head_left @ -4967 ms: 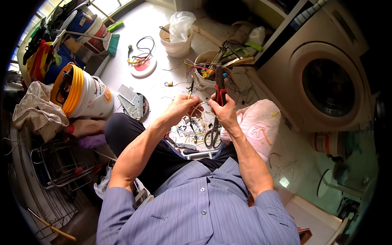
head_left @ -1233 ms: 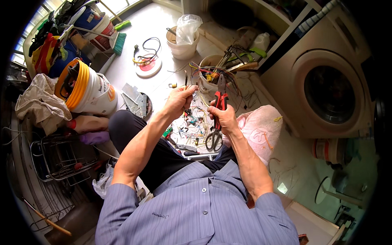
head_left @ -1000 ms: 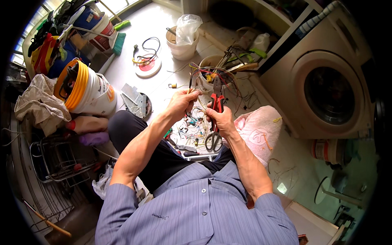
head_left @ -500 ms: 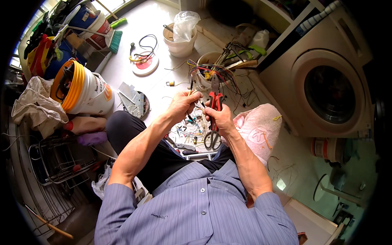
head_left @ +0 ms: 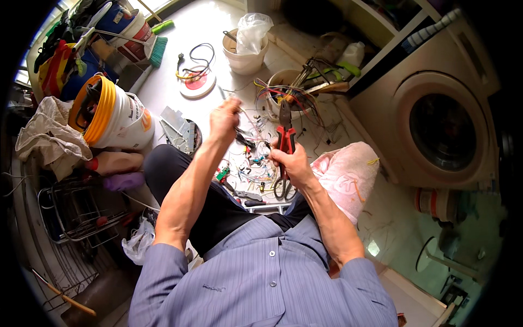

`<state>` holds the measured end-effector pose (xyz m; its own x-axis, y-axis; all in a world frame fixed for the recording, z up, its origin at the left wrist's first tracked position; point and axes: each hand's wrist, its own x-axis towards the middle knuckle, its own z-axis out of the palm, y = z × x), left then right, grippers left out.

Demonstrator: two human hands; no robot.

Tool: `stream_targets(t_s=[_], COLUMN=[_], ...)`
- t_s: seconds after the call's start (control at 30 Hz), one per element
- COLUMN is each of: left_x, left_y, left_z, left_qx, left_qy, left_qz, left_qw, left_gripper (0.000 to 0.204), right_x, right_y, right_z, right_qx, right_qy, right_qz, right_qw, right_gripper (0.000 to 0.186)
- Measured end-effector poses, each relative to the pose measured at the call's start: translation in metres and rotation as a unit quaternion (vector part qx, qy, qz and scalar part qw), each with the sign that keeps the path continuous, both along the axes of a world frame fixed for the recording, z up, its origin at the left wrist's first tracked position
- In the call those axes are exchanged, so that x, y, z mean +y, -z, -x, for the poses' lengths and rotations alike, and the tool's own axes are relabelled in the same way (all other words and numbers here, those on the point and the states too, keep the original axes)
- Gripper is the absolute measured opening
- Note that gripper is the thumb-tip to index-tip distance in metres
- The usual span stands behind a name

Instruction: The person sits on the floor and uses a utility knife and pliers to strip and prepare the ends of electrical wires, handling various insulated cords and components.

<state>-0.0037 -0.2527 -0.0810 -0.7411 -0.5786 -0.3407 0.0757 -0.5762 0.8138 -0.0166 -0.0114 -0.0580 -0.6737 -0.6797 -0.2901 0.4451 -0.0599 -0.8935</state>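
My right hand [head_left: 294,162] is closed around a pair of red and black pliers [head_left: 286,136], jaws pointing away from me. At its thumb and fingertips is a short dark end of something, too small to name. The dark loop handles of scissors [head_left: 285,188] show just below that hand; whether it grips them I cannot tell. My left hand [head_left: 225,121], smeared by motion, is up and to the left with its fingers closed. A pale thin piece sticks out beyond it, too blurred to name. Between and below my hands lie many wire scraps and small connectors [head_left: 253,166].
A bucket [head_left: 277,87] holding colored wires and sticks stands ahead, beside a pail with a plastic bag [head_left: 245,57]. A corded plug [head_left: 199,68] lies on a round lid. A pink towel [head_left: 346,174] covers my right knee. The washing machine [head_left: 436,114] is at right, a yellow-rimmed bucket [head_left: 122,120] at left.
My left hand has moved away from my right hand, left and slightly farther out. My right hand still holds the pliers in nearly the same place.
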Motion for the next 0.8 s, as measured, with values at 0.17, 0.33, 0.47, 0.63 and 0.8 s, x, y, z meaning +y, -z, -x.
stream_targets(t_s=[0.17, 0.33, 0.47, 0.63, 0.8], left_x=[-0.055, 0.017, 0.057, 0.05, 0.062], left_y=[-0.022, -0.018, -0.033, -0.037, -0.038], left_z=[-0.006, -0.02, -0.023, -0.022, -0.021], left_qx=[-0.013, -0.109, -0.101, -0.034, 0.002], left_qy=[0.005, 0.19, 0.265, 0.288, 0.319], left_qz=[0.001, 0.012, 0.01, -0.089, -0.119], left_qw=[1.0, 0.976, 0.959, 0.953, 0.94], left_gripper=[0.021, 0.015, 0.02, 0.03, 0.031], right_x=[0.028, 0.034, 0.033, 0.027, 0.024], right_y=[-0.014, -0.006, -0.004, -0.006, -0.008], right_z=[-0.003, 0.014, 0.013, 0.009, 0.008], right_qx=[-0.036, -0.05, -0.062, -0.064, -0.066], right_qy=[0.002, 0.033, 0.05, 0.068, 0.08], right_qz=[-0.01, 0.031, 0.031, 0.048, 0.029], right_qw=[0.999, 0.998, 0.996, 0.995, 0.994], right_gripper=[0.025, 0.027, 0.028, 0.028, 0.028])
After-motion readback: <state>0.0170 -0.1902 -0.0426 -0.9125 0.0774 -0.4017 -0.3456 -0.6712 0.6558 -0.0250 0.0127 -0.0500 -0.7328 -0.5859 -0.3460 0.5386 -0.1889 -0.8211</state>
